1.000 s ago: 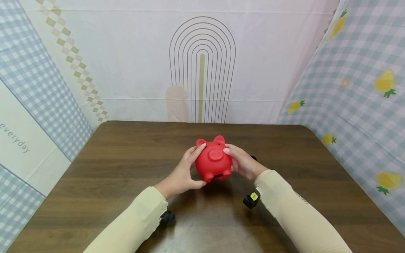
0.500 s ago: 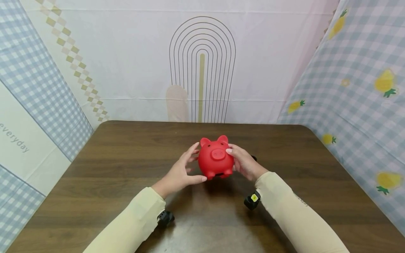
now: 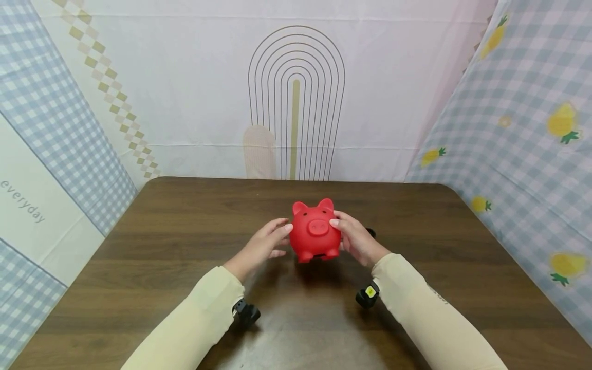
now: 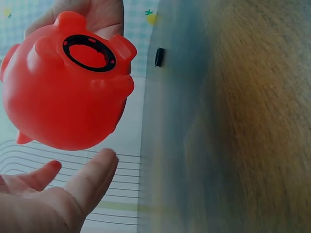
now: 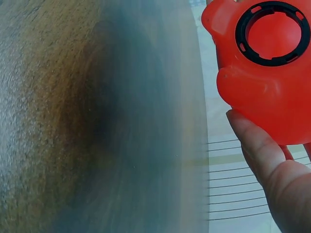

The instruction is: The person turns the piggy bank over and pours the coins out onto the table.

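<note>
Red piggy bank (image 3: 316, 235) held above the worktop (image 3: 199, 221)

At the far left, a blue-and-white checked cloth (image 3: 34, 72) is seen beside the worktop's left edge. The left sleeve (image 3: 189, 318) is reached in from the near edge, with a black device (image 3: 247, 312) worn at the wrist. The left hand (image 3: 259, 247) is held spread beside the piggy bank; whether it is touched by a fingertip cannot be told. The piggy bank is held upright near the middle, closer to the far edge, and a round black-rimmed hole (image 5: 274, 35) is shown in its underside. Its other side is gripped by the right hand (image 3: 359, 240), the thumb placed beside the snout (image 3: 318, 227). Behind that hand, a small black cap (image 4: 159, 57) is partly hidden on the worktop. The right edge is bordered by a fruit-printed cloth (image 3: 513, 169).
</note>
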`<state>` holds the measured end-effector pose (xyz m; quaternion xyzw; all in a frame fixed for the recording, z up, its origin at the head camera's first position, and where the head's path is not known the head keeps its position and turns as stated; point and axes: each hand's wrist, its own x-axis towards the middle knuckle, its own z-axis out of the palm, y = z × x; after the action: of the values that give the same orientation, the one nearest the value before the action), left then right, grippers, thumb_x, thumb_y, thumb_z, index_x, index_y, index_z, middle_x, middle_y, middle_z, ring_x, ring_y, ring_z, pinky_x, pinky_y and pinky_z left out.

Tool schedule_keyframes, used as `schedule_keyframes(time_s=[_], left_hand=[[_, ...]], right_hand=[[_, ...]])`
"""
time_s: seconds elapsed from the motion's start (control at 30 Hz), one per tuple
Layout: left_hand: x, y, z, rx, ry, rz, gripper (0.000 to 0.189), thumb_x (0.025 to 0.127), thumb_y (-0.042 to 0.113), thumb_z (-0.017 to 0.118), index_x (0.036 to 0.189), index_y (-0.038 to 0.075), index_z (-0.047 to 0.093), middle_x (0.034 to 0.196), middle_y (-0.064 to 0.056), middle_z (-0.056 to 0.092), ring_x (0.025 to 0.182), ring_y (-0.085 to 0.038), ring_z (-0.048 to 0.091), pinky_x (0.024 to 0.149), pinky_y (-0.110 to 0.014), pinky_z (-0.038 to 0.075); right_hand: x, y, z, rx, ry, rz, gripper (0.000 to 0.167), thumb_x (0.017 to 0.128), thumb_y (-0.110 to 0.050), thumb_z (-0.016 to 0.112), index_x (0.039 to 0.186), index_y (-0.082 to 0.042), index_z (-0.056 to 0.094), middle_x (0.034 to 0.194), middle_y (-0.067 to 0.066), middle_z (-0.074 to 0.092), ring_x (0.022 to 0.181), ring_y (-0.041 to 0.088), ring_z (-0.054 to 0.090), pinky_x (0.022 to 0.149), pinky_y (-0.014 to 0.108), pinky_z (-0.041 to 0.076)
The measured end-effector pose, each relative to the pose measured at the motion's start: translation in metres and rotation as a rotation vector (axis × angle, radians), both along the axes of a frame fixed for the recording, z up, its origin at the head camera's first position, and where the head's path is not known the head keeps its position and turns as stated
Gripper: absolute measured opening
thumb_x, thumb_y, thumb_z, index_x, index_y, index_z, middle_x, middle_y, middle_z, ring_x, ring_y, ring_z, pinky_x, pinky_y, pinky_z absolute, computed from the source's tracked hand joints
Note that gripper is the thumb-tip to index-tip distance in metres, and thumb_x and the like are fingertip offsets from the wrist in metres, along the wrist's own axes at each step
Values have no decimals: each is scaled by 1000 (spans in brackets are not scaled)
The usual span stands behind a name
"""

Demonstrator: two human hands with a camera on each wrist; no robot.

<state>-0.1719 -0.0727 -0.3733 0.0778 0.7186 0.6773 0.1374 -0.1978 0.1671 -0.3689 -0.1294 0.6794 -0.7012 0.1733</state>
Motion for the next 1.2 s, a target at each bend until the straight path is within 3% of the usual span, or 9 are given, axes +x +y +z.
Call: schedule_keyframes(time_s=[0.3,0.57,0.83,1.07,1.2], left_hand=[[-3,3,0,60,-60,-65,60,98,39,46,145,3,34,140,-17,44,114,-35,55,99,-48,46],[-3,4,-1,81,-78,-105,60,97,38,46,144,2,33,137,-18,46,106,-30,60,94,-42,50],[-2,5,-3,98,-96,-108,60,97,36,49,143,2,32,131,-19,53,98,-23,64,93,-42,51],[-2,6,-3,150,-115,-84,59,95,33,52,144,7,31,133,-17,50,105,-28,60,93,-43,51],[-2,6,-3,167,-98,-36,60,93,31,55,143,7,33,134,-16,48,110,-30,57,92,-41,52]], right_hand=[[3,-4,0,31,25,-6,63,94,-26,46,147,4,26,124,13,55,95,12,65,80,32,56],[4,-9,1,66,46,-18,63,94,-22,47,148,3,26,137,25,40,101,15,60,85,33,55],[4,-11,-3,121,66,0,61,93,-22,49,147,1,29,138,23,39,108,22,54,87,35,54],[3,-12,-5,109,104,-4,61,93,-19,50,146,1,29,139,22,39,110,22,53,88,35,54],[4,-13,-3,125,116,3,62,93,-19,52,147,-3,29,140,20,38,116,26,48,90,36,52]])
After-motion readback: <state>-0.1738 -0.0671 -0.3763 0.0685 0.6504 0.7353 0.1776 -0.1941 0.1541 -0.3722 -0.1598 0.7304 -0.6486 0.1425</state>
